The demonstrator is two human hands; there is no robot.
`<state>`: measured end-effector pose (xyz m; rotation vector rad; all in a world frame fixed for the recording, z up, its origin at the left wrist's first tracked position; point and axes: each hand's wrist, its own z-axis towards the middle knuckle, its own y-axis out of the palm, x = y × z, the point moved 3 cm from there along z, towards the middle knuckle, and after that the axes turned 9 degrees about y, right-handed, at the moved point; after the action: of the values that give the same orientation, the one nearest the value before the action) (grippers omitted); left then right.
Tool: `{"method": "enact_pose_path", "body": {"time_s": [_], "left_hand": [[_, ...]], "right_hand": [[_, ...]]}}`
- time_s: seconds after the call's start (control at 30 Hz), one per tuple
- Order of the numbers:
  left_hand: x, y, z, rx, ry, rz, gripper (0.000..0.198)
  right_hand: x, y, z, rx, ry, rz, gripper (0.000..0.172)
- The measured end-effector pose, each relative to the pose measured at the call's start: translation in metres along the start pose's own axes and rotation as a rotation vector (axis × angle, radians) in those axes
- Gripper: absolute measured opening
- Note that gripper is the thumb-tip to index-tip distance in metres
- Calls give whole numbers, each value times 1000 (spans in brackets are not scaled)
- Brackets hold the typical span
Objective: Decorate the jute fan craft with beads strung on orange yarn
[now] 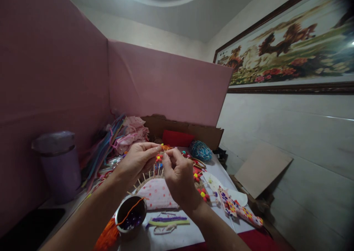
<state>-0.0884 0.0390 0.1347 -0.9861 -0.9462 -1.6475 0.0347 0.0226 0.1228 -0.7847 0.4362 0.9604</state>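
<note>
Above the table my left hand point(141, 157) and my right hand point(179, 173) meet, fingertips pinched close together. Something thin or small lies between them, too small to make out. Bright orange strands point(166, 147) show just behind the fingertips. A red felt-like flower point(159, 158) with a yellow centre sits below them. Under my hands is a half-round piece covered in pink dotted fabric point(156, 195), with thin wooden sticks point(136, 184) standing out around its curved edge. My right forearm and hand hide part of its right side.
A metal cup point(118, 216) with shiny purple beads stands at the front left, an orange strand over its rim. Orange yarn point(107, 236) lies beside it. Purple and yellow-green strips point(168, 221), flowered fabric point(238, 208), a blue yarn ball point(201, 150) and a lilac bin point(62, 169) are around.
</note>
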Motion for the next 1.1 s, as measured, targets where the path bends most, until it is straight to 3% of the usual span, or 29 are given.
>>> {"method": "enact_pose_path", "body": {"time_s": [0.4, 0.73, 1.0, 1.1], "left_hand": [[1, 2, 1, 43, 34, 145, 26], [3, 1, -1, 21, 24, 37, 22], [2, -2, 1, 58, 41, 67, 22], [3, -1, 0, 38, 46, 69, 22]], "right_hand": [[2, -2, 3, 21, 17, 14, 19], [29, -22, 31, 229, 112, 27, 23], [-5, -16, 4, 75, -9, 29, 17], [-6, -8, -1, 25, -27, -9, 18]]}}
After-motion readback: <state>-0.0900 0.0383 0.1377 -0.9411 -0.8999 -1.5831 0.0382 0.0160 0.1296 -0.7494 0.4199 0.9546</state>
